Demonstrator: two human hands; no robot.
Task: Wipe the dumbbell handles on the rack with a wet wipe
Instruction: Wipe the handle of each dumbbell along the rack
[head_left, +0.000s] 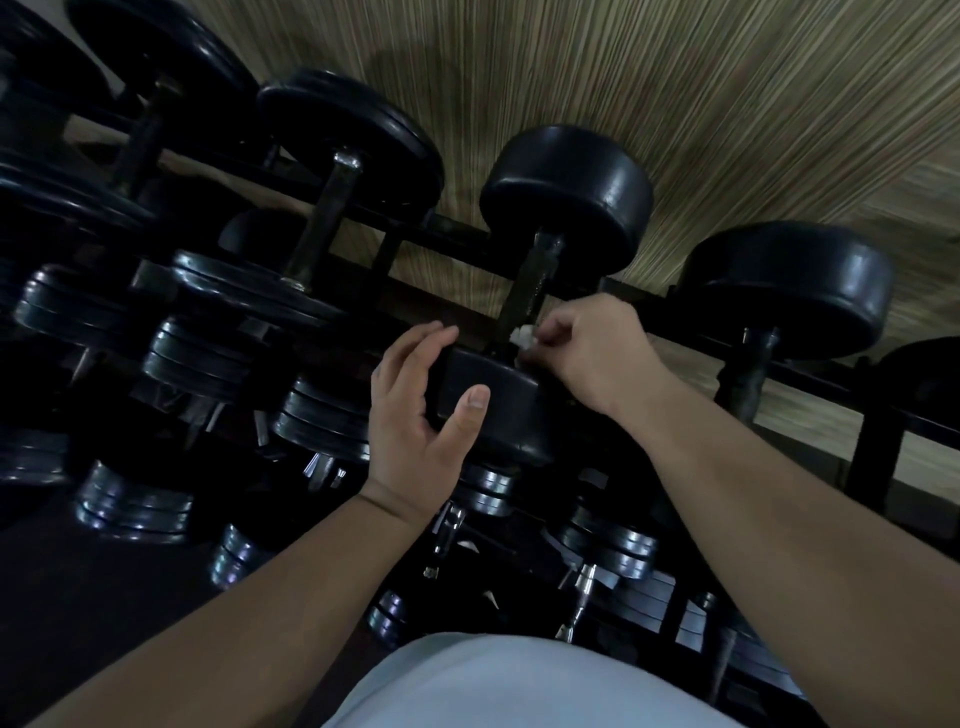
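A black dumbbell lies across the top tier of the rack (457, 231), its far head (569, 192) toward the wall and its near head (493, 400) toward me. My left hand (421, 415) grips the near head, thumb on top and fingers wrapped over the left side. My right hand (597, 353) is closed on a small white wet wipe (523, 335), pressed against the lower end of the dark handle (530, 283), just above the near head. Most of the wipe is hidden inside my fingers.
More black dumbbells sit to the left (353, 140) and right (784, 286) on the top tier. Lower tiers hold chrome-edged plate dumbbells (322, 415). A striped tan wall (675, 78) runs behind the rack. My light shirt (519, 680) fills the bottom edge.
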